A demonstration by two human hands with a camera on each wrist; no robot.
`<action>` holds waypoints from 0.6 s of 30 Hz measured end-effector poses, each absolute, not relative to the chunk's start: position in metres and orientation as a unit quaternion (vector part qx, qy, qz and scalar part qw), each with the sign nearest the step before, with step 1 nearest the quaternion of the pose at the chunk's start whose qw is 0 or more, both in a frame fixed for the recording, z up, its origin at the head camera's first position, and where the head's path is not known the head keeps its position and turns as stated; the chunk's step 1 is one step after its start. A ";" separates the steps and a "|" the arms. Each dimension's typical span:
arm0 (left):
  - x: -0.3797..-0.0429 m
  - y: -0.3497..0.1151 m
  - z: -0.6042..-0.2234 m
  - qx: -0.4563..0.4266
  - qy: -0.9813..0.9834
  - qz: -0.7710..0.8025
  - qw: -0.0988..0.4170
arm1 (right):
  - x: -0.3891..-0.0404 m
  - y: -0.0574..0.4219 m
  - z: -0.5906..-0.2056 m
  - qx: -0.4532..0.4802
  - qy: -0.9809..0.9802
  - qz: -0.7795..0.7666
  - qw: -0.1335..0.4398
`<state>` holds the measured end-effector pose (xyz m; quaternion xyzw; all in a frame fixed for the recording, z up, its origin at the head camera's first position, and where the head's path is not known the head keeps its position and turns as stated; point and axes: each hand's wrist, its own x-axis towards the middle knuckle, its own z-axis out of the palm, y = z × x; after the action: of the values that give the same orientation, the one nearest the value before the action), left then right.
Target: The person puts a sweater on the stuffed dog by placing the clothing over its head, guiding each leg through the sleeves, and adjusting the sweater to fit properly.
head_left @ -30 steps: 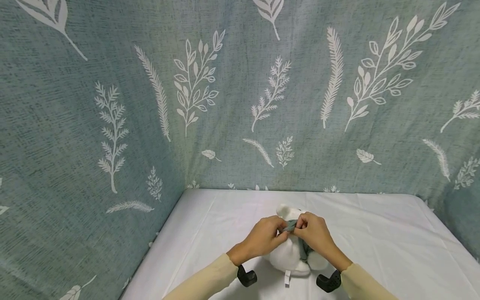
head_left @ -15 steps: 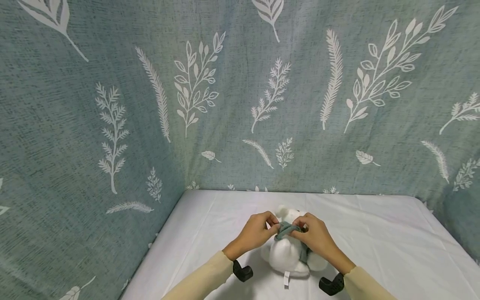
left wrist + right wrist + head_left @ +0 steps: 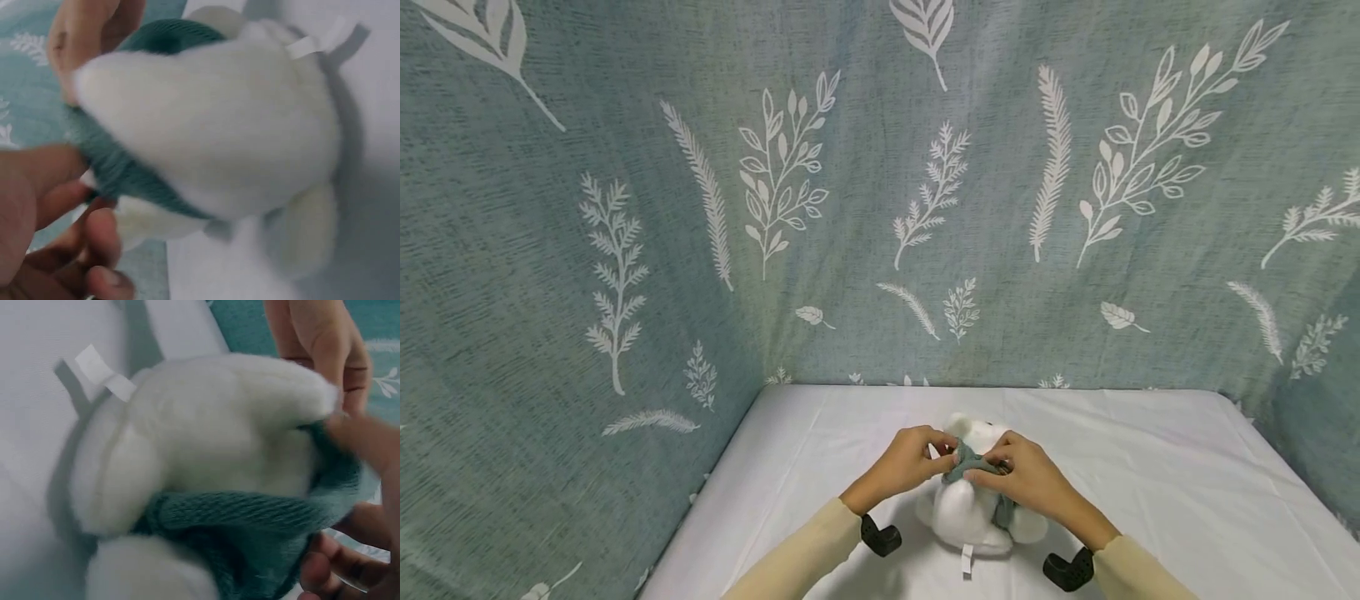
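Note:
A white plush toy (image 3: 958, 521) sits on the white-covered table with its back to me, a small tag (image 3: 967, 560) at its base. Round its neck goes a green knitted scarf (image 3: 964, 468), one end of which hangs at the toy's right side. My left hand (image 3: 904, 460) pinches the scarf left of the neck; in the left wrist view its fingers are bent at the green knit (image 3: 115, 165). On the other side, my right hand (image 3: 1028, 473) pinches the scarf between thumb and fingers. The toy's face is turned away.
The white table cover (image 3: 820, 467) spreads all round the toy. Behind it and to the left hang blue-green curtains (image 3: 850, 333) with white leaf prints. Black wrist mounts (image 3: 880, 537) sit below both hands.
The hands have moved from close together at the neck to farther apart, the left shifting left. More of the scarf shows across the back of the neck. The view has shifted slightly.

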<state>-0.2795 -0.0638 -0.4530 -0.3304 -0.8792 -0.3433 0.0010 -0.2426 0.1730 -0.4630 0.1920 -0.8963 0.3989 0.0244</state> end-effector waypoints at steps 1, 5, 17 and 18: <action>-0.281 -0.065 -0.451 -0.334 -0.879 -0.341 -0.013 | -0.242 0.173 -0.461 0.191 -0.895 0.404 0.016; -0.285 -0.066 -0.447 -0.339 -0.876 -0.337 -0.060 | -0.243 0.170 -0.459 0.204 -0.890 0.407 0.020; -0.286 -0.064 -0.448 -0.338 -0.879 -0.324 -0.086 | -0.244 0.161 -0.466 0.245 -0.889 0.382 0.068; -0.285 -0.064 -0.448 -0.334 -0.879 -0.330 -0.086 | -0.244 0.161 -0.466 0.246 -0.889 0.381 0.069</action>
<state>-0.2852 -0.0645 -0.4480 -0.3344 -0.8785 -0.3300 -0.0864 -0.2437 0.1612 -0.4658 0.2464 -0.8886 0.3807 0.0691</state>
